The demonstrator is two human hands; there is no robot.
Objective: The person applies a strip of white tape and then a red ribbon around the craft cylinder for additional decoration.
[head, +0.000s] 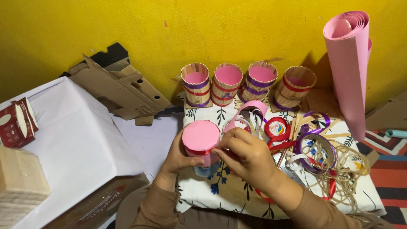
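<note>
My left hand (180, 157) grips a pink paper-covered cylinder (201, 136) from the left side, holding it tilted above a white cloth with a leaf print (220, 186). A red ribbon band runs around the cylinder below its pink top. My right hand (246, 154) presses its fingertips on that red band at the cylinder's right side. A strip of pink paper (250, 111) curls up just behind my right hand.
Several craft-stick cups (228, 84) with pink linings stand along the yellow wall. A red ribbon spool (277, 128), a purple ribbon spool (316, 146) and tangled twine (343, 169) lie to the right. A pink paper roll (349, 68) leans at the wall. Torn cardboard (118, 87) and a red box (18, 123) sit left.
</note>
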